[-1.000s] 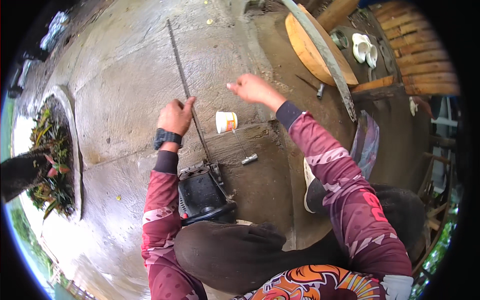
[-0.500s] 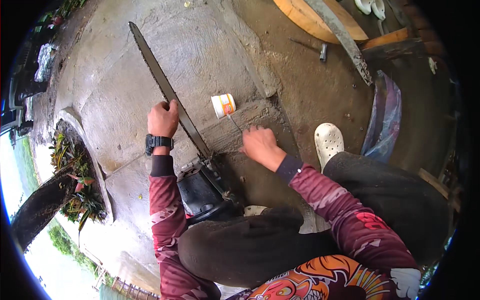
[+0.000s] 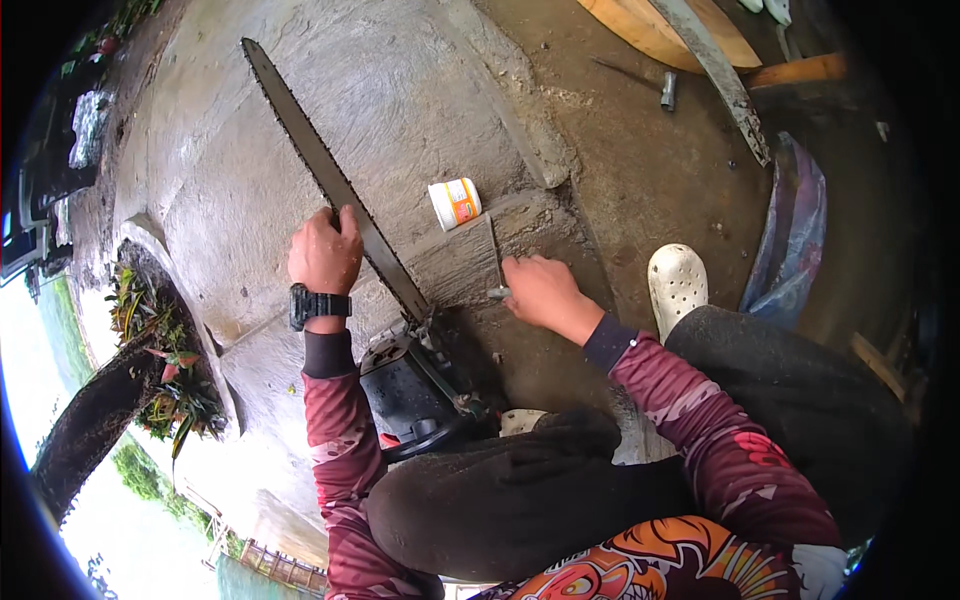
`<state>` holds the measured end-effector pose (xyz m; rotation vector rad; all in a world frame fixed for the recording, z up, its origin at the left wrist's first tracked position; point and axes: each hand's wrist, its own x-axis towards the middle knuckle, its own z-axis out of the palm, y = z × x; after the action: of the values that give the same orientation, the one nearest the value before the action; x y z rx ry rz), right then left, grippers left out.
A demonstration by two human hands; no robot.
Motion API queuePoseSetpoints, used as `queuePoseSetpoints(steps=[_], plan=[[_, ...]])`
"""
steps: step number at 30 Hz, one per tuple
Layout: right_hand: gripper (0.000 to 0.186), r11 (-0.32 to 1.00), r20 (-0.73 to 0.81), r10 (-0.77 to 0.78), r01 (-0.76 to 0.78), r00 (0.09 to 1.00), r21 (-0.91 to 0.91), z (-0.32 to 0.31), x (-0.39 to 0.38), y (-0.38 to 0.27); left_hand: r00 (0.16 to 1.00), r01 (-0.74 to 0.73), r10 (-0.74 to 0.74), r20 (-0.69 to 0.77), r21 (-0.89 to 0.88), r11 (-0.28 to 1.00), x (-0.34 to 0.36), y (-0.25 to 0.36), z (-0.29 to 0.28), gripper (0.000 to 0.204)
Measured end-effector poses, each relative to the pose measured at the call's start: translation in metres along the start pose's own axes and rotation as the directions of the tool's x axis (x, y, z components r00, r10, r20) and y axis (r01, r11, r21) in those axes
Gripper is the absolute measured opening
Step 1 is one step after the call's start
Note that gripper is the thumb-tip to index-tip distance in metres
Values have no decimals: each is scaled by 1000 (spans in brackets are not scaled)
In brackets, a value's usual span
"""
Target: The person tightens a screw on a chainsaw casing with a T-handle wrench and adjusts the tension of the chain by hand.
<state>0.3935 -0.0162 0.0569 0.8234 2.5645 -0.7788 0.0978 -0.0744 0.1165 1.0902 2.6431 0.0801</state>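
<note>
A chainsaw rests on the concrete, its dark engine body (image 3: 408, 395) beside my left knee and its long guide bar (image 3: 295, 130) pointing away to the far left. My left hand (image 3: 326, 255) is closed on the bar about midway along, fingers and thumb pinching its chain edge. My right hand (image 3: 550, 295) grips a thin metal rod tool (image 3: 493, 245), held to the right of the bar and apart from it. Its tip points up toward a small white tub (image 3: 455, 204) with an orange label, lying on its side. My palm hides part of the tool.
Curved wooden boards (image 3: 640, 30) and a second guide bar (image 3: 715, 75) lie at the far right, near a small metal socket tool (image 3: 668, 90). A clear plastic bag (image 3: 795, 235) lies right of my cream clog (image 3: 677, 285). Plants (image 3: 165, 360) grow by a trunk at left.
My right hand has shifted slightly right and down; the rod has swung from slanting to nearly upright. My left hand keeps its hold on the bar, while the whole view has shifted slightly.
</note>
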Motion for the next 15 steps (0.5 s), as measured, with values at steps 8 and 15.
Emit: queuePoseSetpoints(steps=[8, 15], plan=[[37, 973, 152, 76, -106, 985, 204, -4, 4, -4, 999, -27, 24, -27, -96, 995, 4, -4, 3, 43], [39, 966, 123, 76, -103, 990, 236, -1, 4, 2, 998, -65, 66, 1, -48, 997, 4, 4, -4, 41]])
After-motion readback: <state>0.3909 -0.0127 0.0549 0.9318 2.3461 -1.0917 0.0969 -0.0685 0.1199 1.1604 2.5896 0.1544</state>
